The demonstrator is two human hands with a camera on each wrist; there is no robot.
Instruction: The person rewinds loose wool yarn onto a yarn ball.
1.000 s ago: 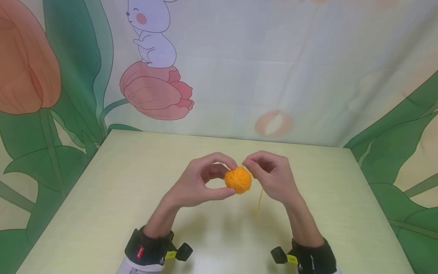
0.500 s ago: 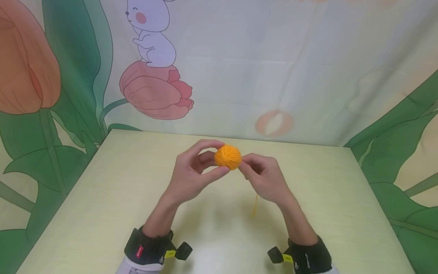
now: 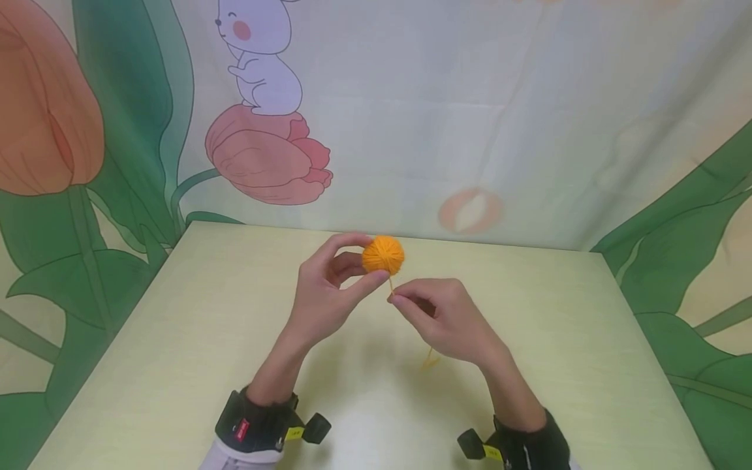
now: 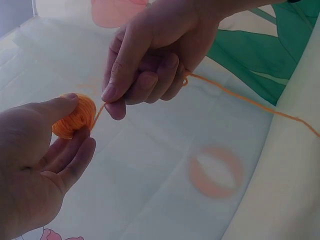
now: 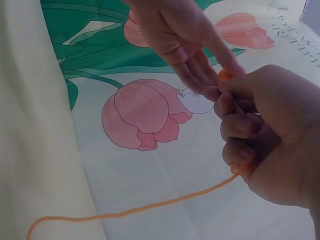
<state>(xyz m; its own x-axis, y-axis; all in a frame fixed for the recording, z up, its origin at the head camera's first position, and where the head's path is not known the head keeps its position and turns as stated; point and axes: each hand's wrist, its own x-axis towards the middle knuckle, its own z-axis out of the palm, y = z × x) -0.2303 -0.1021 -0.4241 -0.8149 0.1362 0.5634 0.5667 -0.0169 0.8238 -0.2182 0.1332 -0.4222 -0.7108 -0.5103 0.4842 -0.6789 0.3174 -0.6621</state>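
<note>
An orange ball of yarn (image 3: 384,254) is held above the table between the thumb and fingers of my left hand (image 3: 326,294). From the ball's lower side a short taut strand (image 4: 98,116) runs to my right hand (image 3: 449,320), whose thumb and index finger pinch it. The other right fingers curl in toward the palm, as the left wrist view shows. A loose yarn tail (image 5: 165,202) leaves the bottom of the right fist and trails down to the table. In the right wrist view most of the ball is hidden behind the hands.
A pale yellow table (image 3: 235,313) lies under both hands. Behind it hangs a curtain (image 3: 399,130) printed with tulips, leaves and a white animal figure. Each wrist wears a black strap (image 3: 255,421) with a small camera.
My left hand has carried the ball up and to the left. My right hand has gone from beside the ball to below it, bringing the pinched strand round. The loose tail shifted left.
</note>
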